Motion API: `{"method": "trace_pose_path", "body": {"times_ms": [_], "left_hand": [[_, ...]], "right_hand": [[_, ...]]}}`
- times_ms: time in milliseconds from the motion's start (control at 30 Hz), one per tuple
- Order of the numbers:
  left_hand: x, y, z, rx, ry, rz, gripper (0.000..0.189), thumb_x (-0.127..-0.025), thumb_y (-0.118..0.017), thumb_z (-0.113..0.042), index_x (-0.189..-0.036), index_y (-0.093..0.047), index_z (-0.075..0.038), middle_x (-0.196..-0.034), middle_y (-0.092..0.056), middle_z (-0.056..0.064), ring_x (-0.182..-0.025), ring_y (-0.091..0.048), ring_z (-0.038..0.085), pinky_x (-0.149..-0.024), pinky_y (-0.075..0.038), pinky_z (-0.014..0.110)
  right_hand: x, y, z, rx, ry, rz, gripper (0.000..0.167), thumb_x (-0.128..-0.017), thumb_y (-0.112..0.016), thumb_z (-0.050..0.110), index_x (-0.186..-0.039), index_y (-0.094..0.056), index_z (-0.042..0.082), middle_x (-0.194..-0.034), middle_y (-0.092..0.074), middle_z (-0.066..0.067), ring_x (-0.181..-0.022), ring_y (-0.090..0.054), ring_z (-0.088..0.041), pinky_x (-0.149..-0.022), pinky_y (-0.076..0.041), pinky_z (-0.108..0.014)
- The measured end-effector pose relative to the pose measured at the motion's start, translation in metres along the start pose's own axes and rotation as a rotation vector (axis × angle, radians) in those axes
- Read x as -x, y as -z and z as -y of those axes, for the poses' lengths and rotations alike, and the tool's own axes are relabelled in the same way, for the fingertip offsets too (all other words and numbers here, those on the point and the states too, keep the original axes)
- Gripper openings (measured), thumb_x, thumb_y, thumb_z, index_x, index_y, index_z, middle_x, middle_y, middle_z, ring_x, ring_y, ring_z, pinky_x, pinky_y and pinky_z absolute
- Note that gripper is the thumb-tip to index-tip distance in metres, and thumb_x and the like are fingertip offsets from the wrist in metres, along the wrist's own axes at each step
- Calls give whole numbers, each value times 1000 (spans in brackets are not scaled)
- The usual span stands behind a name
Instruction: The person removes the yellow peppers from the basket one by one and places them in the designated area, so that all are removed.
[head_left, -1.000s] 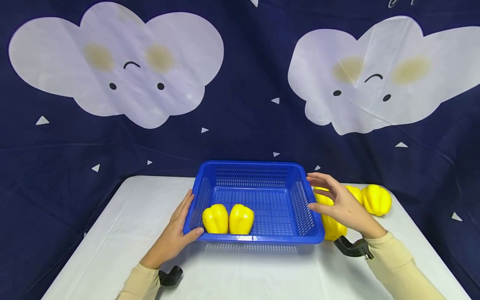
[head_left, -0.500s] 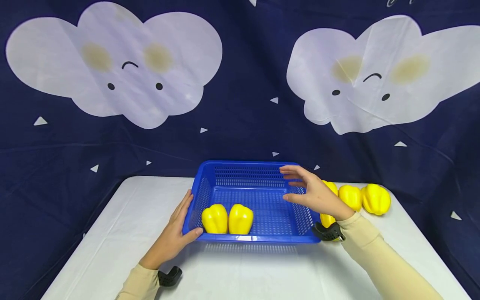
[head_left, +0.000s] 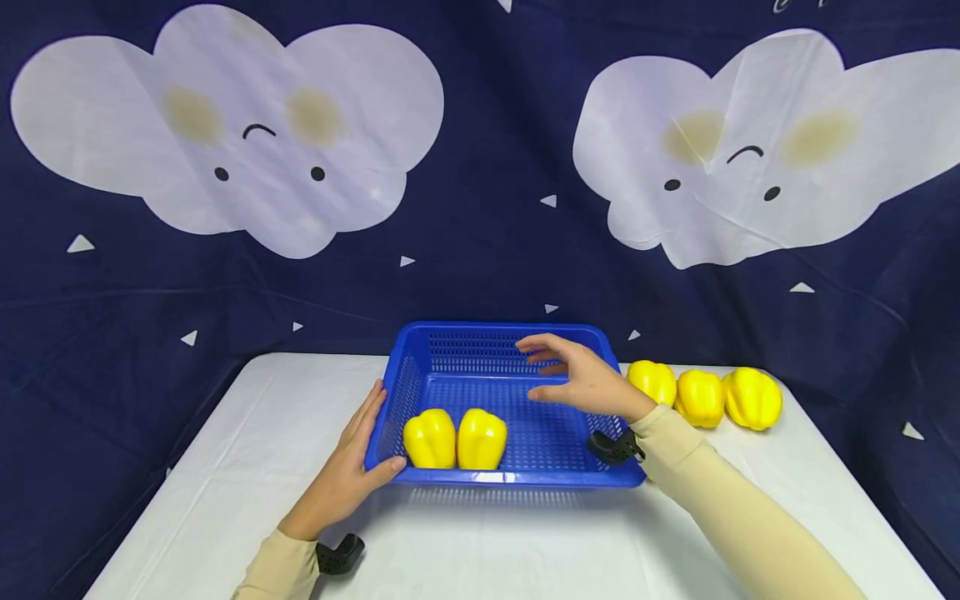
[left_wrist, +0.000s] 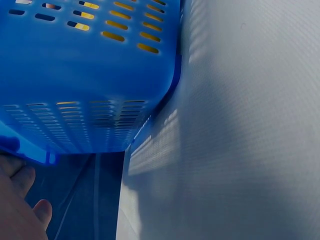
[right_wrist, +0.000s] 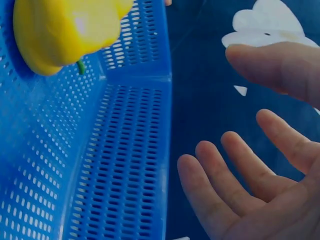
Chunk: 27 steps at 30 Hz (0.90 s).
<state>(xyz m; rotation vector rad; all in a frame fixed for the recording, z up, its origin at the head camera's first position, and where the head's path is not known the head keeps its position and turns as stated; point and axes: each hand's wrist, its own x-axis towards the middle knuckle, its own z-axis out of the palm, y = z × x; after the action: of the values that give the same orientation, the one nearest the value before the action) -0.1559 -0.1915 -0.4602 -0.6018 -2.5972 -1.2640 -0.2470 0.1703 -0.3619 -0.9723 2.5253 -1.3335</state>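
A blue perforated plastic basket (head_left: 540, 479) stands on the white table, with two yellow bell peppers (head_left: 430, 438) side by side in its near left part. My left hand (head_left: 341, 471) holds the basket's near left corner, thumb over the front rim and fingers along the left side. In the left wrist view, fingertips (left_wrist: 24, 180) lie beside the basket rim. My right hand (head_left: 588, 379) hovers over the basket's right half, fingers spread and slightly bent, holding nothing. The right wrist view shows its bare fingers, with one bell pepper (right_wrist: 65, 32) inside the basket.
Three more yellow bell peppers (head_left: 701, 398) stand in a row at the back right of the table. The right forearm (head_left: 720, 492) crosses the area in front of them. A dark blue cloth (head_left: 510, 208) with printed clouds hangs behind the table.
My right hand has moved left from beside the peppers, across the basket's right rim, to over its inside. The left hand, basket and the two peppers in it have stayed put.
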Motion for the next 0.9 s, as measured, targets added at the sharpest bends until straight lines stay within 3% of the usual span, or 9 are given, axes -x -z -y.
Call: {"method": "trace_pose_path", "body": {"times_ms": [433, 600, 900], "left_hand": [[0, -1, 2, -8, -10, -6, 90, -93, -70, -24, -162, -14, -12, -169, -5, 4, -153, -10, 36, -110, -17, 74], [0, 0, 2, -4, -11, -6, 90, -92, -70, -24, -162, -14, -12, -169, -6, 9, -153, -10, 36, -111, -17, 74], [-1, -1, 3, 7, -19, -4, 90, -92, -70, -23, -162, -14, -11, -169, -5, 5, -153, -9, 35, -111, -15, 74]], "right_hand": [[-22, -30, -9, -82, -72, 165, 62, -88, -78, 15, -143, -50, 8, -141, -55, -12, -123, -57, -36, -101, -49, -51], [-25, -39, -6, -37, -78, 256, 60, -87, -77, 16, -142, -52, 8, -136, -57, -14, -117, -60, -37, -98, -52, -43], [-27, -51, 2, 131, -176, 406, 66, -84, -81, 21, -142, -51, 12, -132, -59, -12, -115, -60, -28, -98, -50, -45]]}}
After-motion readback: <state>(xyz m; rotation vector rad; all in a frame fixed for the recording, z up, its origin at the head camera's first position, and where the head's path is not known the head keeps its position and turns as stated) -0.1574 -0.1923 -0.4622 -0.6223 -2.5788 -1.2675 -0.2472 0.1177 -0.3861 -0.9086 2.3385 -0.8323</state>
